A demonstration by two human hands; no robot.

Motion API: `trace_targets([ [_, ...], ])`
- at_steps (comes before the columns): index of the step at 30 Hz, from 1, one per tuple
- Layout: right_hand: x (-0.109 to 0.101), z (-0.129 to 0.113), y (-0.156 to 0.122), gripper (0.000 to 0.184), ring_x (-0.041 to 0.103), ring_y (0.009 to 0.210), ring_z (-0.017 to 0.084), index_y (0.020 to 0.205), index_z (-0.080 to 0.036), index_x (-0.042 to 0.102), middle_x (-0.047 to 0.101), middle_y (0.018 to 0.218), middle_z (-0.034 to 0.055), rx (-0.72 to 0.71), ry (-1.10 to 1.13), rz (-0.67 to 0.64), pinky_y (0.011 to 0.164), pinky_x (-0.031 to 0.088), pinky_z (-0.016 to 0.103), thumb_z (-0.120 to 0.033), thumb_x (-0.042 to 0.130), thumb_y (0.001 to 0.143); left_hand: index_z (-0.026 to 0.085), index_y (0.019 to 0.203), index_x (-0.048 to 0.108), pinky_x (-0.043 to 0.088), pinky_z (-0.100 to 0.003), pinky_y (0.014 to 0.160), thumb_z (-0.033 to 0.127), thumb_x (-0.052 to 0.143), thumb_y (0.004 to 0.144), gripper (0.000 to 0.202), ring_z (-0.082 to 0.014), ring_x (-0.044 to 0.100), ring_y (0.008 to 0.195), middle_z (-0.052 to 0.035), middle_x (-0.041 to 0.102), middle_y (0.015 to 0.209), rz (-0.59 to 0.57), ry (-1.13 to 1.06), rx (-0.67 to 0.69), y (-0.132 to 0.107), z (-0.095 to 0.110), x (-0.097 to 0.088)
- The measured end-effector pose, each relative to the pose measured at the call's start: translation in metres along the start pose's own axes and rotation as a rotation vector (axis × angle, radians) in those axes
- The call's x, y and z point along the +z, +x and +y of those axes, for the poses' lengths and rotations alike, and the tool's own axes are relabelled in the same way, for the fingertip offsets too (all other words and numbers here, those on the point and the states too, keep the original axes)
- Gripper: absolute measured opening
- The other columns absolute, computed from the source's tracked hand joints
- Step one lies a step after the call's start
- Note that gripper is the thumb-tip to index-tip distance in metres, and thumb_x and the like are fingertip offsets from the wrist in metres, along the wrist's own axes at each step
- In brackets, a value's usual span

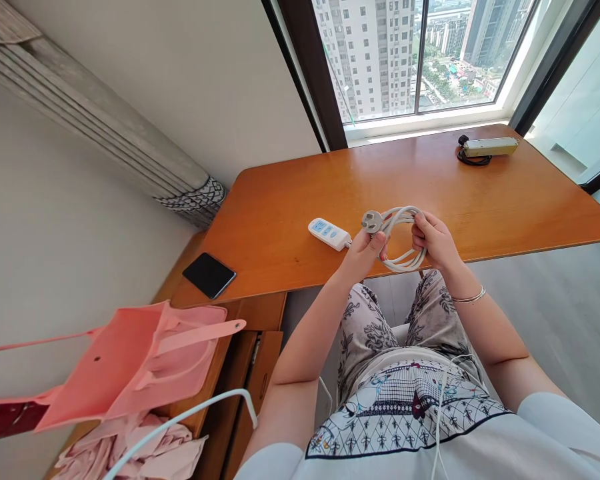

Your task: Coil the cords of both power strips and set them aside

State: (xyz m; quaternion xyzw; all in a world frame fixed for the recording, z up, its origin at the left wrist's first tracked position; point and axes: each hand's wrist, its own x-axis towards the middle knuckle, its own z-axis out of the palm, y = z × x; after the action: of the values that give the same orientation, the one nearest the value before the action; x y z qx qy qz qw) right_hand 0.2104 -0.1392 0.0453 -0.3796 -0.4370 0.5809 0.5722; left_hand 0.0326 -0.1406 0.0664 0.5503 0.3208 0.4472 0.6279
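A white power cord (401, 265) is gathered in loops between my two hands, above the near edge of the wooden desk. My left hand (368, 252) is closed round the cord near its end, with the grey-white plug (371, 222) showing above the thumb, prongs visible. On the right side of the loops, my right hand (434, 241) pinches the cord between thumb and fingers. Beside my left hand, a white power strip (329, 233) with blue-marked sockets lies on the desk; its cord end runs toward that hand.
The wooden desk (280, 200) stands below a window. At its far right lies another power strip (491, 147) with a black cord. A black phone (209, 275) rests at the left corner. A pink bag (130, 360) and pink cloth (135, 450) are at the lower left.
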Motion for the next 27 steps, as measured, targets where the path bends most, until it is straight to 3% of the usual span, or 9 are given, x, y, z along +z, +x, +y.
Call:
trace_targets([
  [4,-0.007,-0.005,-0.001,0.057,0.025,0.047,0.005,0.080,-0.023,0.048,0.029,0.062,-0.0099,0.041,0.025,-0.094,0.045,0.028,0.022,-0.069,0.080,0.074,0.020,0.082,0.054,0.041,-0.026,0.056,0.057,0.076,0.082,0.043,-0.0078,0.046,0.050,0.0064,0.048,0.062,0.033,0.082,-0.035,0.001,-0.003,-0.004],
  [8,-0.016,-0.010,-0.001,0.052,0.033,0.049,0.006,0.098,-0.023,0.059,0.038,0.067,-0.0084,-0.001,-0.051,-0.172,0.049,0.035,0.023,-0.064,0.081,0.075,0.020,0.083,0.052,0.043,-0.025,0.057,0.050,0.078,0.082,0.039,-0.0067,0.047,0.051,0.0069,0.049,0.064,-0.013,0.034,-0.031,0.002,-0.003,-0.004],
  [12,-0.019,-0.012,-0.002,0.059,0.044,0.057,0.010,0.138,-0.031,0.053,0.053,0.085,-0.0027,-0.178,-0.310,-0.115,0.055,0.045,0.027,-0.056,0.072,0.087,0.021,0.083,0.049,0.046,-0.026,0.058,0.048,0.078,0.081,0.039,-0.0058,0.045,0.050,0.0074,0.047,0.067,-0.004,-0.025,-0.047,0.003,0.002,0.001],
  [14,-0.018,-0.011,-0.003,0.060,0.054,0.072,0.015,0.146,-0.030,0.051,0.059,0.104,0.0048,-0.321,-0.523,-0.058,0.066,0.052,0.031,-0.053,0.065,0.093,0.020,0.081,0.048,0.045,-0.026,0.058,0.046,0.075,0.084,0.037,-0.0055,0.044,0.050,0.0074,0.046,0.067,0.012,-0.025,-0.063,0.003,0.004,0.004],
  [16,-0.017,-0.011,-0.002,0.055,0.060,0.092,0.021,0.146,-0.027,0.055,0.060,0.117,0.0105,-0.463,-0.729,-0.021,0.083,0.055,0.037,-0.050,0.058,0.097,0.020,0.083,0.049,0.044,-0.025,0.057,0.044,0.073,0.086,0.034,-0.0055,0.044,0.049,0.0074,0.045,0.066,0.011,-0.023,-0.071,0.003,0.003,0.005],
  [18,-0.017,-0.010,-0.001,0.051,0.061,0.101,0.023,0.146,-0.025,0.057,0.061,0.117,0.0116,-0.539,-0.886,-0.026,0.092,0.053,0.039,-0.047,0.053,0.100,0.020,0.083,0.049,0.043,-0.025,0.056,0.044,0.073,0.086,0.034,-0.0056,0.044,0.048,0.0073,0.045,0.066,-0.003,-0.021,-0.071,0.003,0.002,0.005],
  [21,-0.018,-0.010,0.001,0.047,0.064,0.094,0.023,0.143,-0.025,0.059,0.064,0.110,0.0103,-0.536,-1.033,-0.043,0.088,0.053,0.037,-0.046,0.051,0.102,0.020,0.078,0.047,0.045,-0.025,0.057,0.047,0.073,0.085,0.038,-0.0062,0.047,0.050,0.0065,0.047,0.066,-0.018,0.001,-0.068,0.003,-0.001,0.003],
  [27,-0.015,-0.013,0.002,0.034,0.067,0.094,0.026,0.119,-0.022,0.070,0.070,0.109,0.0125,-0.535,-1.161,0.041,0.083,0.051,0.035,-0.046,0.050,0.103,0.018,0.079,0.057,0.053,-0.030,0.068,0.058,0.073,0.082,0.043,-0.0163,0.067,0.069,-0.0012,0.062,0.069,-0.112,0.059,-0.126,0.003,0.001,-0.005],
])
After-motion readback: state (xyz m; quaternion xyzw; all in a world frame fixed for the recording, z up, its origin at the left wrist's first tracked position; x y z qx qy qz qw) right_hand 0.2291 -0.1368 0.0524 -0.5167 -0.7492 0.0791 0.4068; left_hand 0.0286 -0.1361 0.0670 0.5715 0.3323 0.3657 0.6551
